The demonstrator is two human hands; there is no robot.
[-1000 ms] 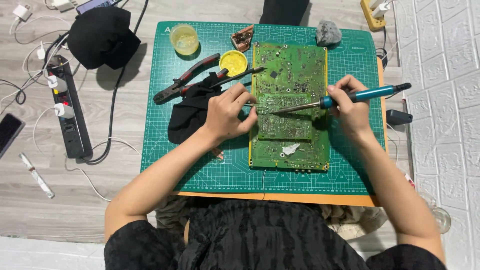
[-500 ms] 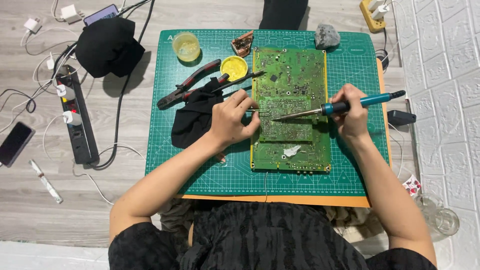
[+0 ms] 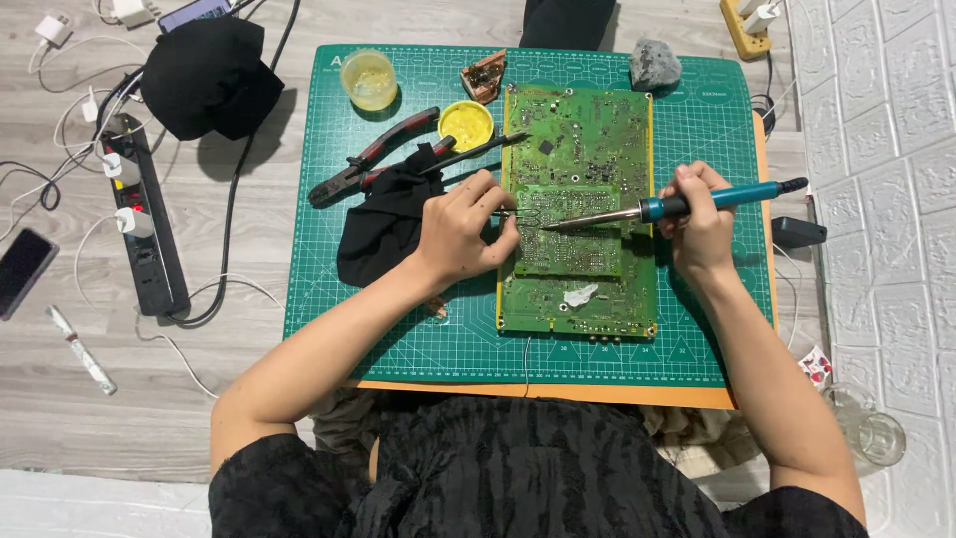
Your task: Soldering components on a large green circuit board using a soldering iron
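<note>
A large green circuit board (image 3: 583, 149) lies flat on a green cutting mat (image 3: 398, 319). My right hand (image 3: 700, 224) grips a soldering iron (image 3: 687, 205) with a blue handle; its metal tip rests on the board's middle. My left hand (image 3: 463, 229) sits at the board's left edge, fingers pinched on thin tweezers (image 3: 520, 215) that reach onto the board close to the iron's tip. A black cloth (image 3: 383, 224) lies under my left wrist.
Red-handled pliers (image 3: 373, 159), a yellow tin (image 3: 466, 124), a clear cup (image 3: 367, 78), a small brown board piece (image 3: 485, 74) and a grey stone (image 3: 654, 64) sit on the mat's far part. A black power strip (image 3: 144, 219), cables, a phone (image 3: 22, 269) and a black cap (image 3: 209, 75) lie on the left floor.
The iron's tip has slid left across the board toward my left hand. My left hand has stayed at the board's left edge.
</note>
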